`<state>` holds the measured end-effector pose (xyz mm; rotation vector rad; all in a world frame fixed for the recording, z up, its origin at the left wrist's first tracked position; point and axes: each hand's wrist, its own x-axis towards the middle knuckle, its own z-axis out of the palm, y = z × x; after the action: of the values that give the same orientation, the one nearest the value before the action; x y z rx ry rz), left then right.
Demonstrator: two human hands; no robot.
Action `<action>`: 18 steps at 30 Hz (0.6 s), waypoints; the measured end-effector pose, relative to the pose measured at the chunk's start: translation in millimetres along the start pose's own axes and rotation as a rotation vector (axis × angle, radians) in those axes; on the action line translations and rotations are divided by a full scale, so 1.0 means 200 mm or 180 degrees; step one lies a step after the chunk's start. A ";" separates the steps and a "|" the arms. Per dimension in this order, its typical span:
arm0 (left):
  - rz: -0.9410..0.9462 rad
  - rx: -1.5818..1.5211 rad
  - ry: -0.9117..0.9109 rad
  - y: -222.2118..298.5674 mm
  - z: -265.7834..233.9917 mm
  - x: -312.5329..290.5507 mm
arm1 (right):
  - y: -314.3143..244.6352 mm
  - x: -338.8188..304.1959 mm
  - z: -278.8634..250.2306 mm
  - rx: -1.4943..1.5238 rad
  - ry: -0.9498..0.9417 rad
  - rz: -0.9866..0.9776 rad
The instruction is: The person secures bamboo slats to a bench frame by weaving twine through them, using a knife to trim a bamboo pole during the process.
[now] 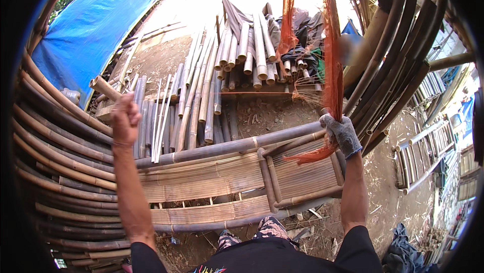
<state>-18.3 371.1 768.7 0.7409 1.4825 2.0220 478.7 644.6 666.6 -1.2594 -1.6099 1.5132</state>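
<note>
- Orange netting (333,46) is clamped in the fingers of the gloved right hand (343,136), at the bench's (201,178) right end.
- Left hand (125,122) is raised by the bench's far-left end, fingers curled; whether the stub (104,88) is gripped cannot be told.

Gloved right hand (343,134) closes on orange netting (333,56) above a slatted bamboo bench (206,177).

The netting hangs from above to the hand at 3 o'clock, its loose tail trailing over the bench. At 9 o'clock the bare left hand (126,119) is raised, fingers curled, beside a short bamboo piece (105,87); whether it grips it is unclear. Cut bamboo poles (201,86) lie piled toward 12, a blue tarp (101,31) slopes at 10, and dark cloth (403,253) lies between 4 and 5.
</note>
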 end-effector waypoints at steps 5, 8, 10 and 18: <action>0.0048 0.2615 0.0174 -0.22 -0.14 -0.28 | -0.03 -0.18 0.13 0.0223 -0.0604 0.0220; -0.0634 0.4276 -0.0515 -1.15 -0.61 -0.98 | 0.03 -0.19 0.32 0.1006 -0.0889 -0.0058; -0.1767 0.4709 -0.0724 -1.74 -0.92 -1.67 | 0.03 -0.19 0.42 0.0943 -0.1325 0.0255; -0.1839 0.1612 0.1197 -1.41 -0.74 -1.95 | 0.14 -0.15 0.76 -0.0195 -0.1725 -0.0317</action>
<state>183.0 77.7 413.7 0.0628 2.1611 1.3998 360.7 552.1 617.8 -0.8175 -2.0311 1.8558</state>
